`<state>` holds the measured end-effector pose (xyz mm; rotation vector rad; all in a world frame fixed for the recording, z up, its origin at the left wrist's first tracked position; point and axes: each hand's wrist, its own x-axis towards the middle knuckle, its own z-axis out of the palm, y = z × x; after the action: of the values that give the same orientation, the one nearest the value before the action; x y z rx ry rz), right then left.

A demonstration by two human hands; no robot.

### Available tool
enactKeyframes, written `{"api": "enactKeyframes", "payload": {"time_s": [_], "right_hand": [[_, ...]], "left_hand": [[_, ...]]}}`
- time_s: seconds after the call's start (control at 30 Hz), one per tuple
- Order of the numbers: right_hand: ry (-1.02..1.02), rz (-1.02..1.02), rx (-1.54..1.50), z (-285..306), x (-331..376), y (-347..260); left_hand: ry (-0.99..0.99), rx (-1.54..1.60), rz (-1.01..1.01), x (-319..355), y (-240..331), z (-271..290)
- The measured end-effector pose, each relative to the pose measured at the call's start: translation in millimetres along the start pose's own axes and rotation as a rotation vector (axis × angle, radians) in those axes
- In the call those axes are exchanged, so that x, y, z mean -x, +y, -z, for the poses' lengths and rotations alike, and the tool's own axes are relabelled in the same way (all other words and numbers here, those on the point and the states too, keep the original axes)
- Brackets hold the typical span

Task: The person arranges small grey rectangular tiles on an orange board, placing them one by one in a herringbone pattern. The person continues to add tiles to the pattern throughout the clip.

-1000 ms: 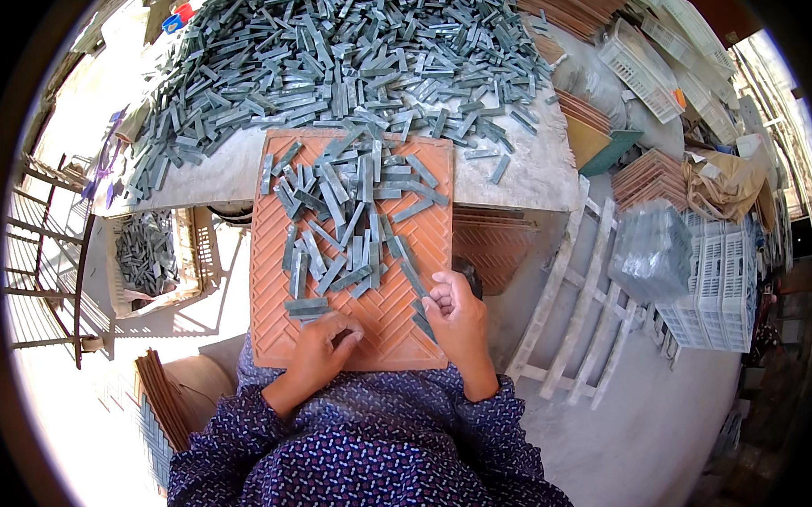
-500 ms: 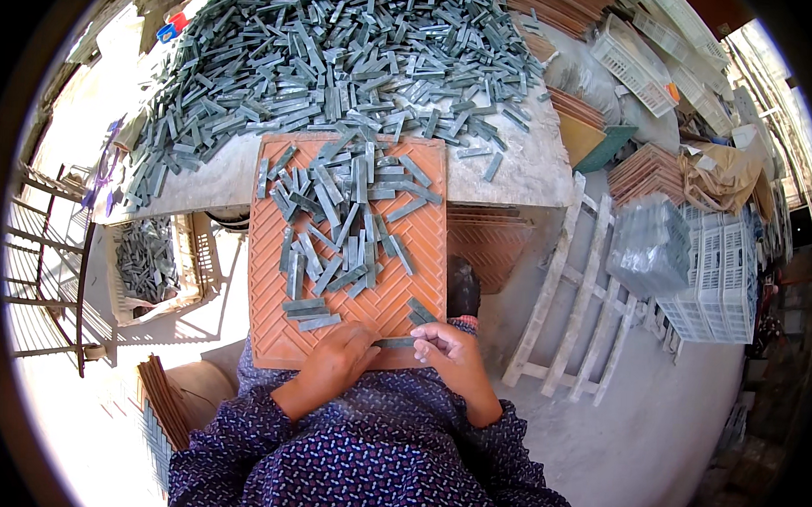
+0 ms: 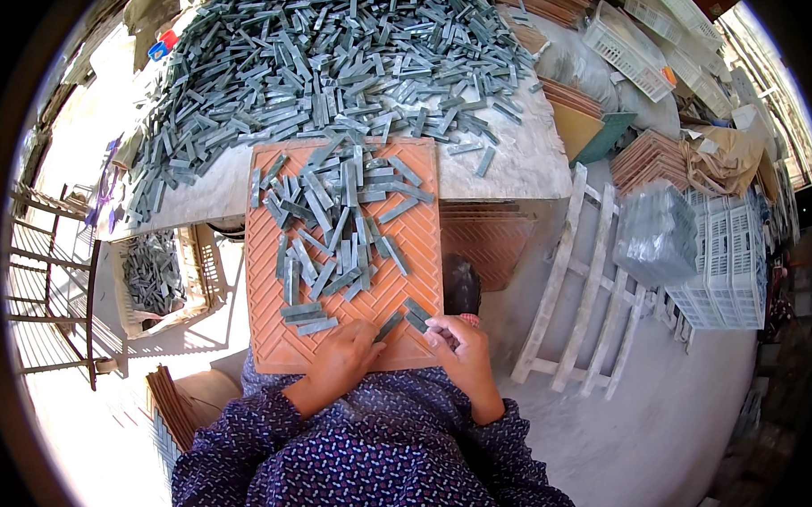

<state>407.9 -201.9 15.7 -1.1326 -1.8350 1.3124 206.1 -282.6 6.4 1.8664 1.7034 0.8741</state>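
my left hand [image 3: 344, 354] flat on the orange tray [image 3: 269, 338] near edge, moved up | my right hand [image 3: 456, 345] pinching 1 grey strip [image 3: 415, 314] at its near-right corner | loose strips unshifted mid-tray

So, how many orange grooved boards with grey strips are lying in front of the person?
1: the orange board leans from the table edge toward both hands; others may be hidden.

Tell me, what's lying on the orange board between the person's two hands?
In the head view, a few small grey strips lie on the ridged orange board between the left hand and the right hand, at the fingertips of both.
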Motion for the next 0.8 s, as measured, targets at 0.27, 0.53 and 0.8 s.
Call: {"api": "enactKeyframes", "payload": {"time_s": [0.27,0.53,0.8], "right_hand": [[0.054,0.147,0.143,-0.5,-39.4,-9.9],[0.107,0.308,0.414,-36.4,-99.5,-9.9],[-0.020,0.329,0.563,-3.4,-46.9,-4.6]], "left_hand": [[-0.028,-0.056,-0.054,-11.2,-2.2,-4.8],[0.050,-0.062,-0.042,-27.1,-0.7,5.9],[0.219,-0.323,0.098,-56.5,-6.8,14.4]]}}
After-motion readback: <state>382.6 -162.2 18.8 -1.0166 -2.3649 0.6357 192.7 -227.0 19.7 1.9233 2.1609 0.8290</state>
